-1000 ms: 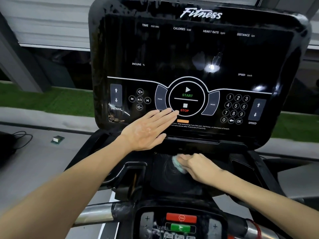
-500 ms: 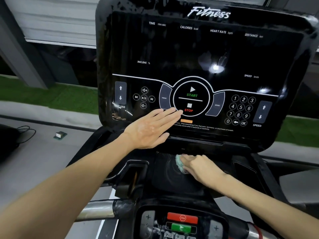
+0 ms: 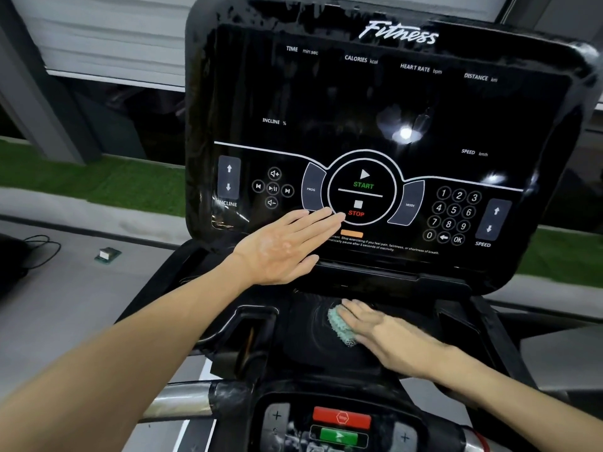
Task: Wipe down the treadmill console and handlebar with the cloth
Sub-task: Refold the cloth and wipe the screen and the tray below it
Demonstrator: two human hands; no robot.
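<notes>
Below, right hand (image 3: 388,337) flat on nubbly teal cloth (image 3: 339,326); glossy black console (image 3: 375,102) above.

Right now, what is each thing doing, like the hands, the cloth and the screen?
Left hand: flat and open, resting on the console's lower edge.
Right hand: pressing the cloth down, fingers straight.
Cloth: bunched under the right hand, on the black tray.
Console: screen dark, only printed labels showing.
Handlebar: untouched.
Red stop button: not pressed by anyone.

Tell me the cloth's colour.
Pale teal-green cloth, under the right hand; head view.
</notes>
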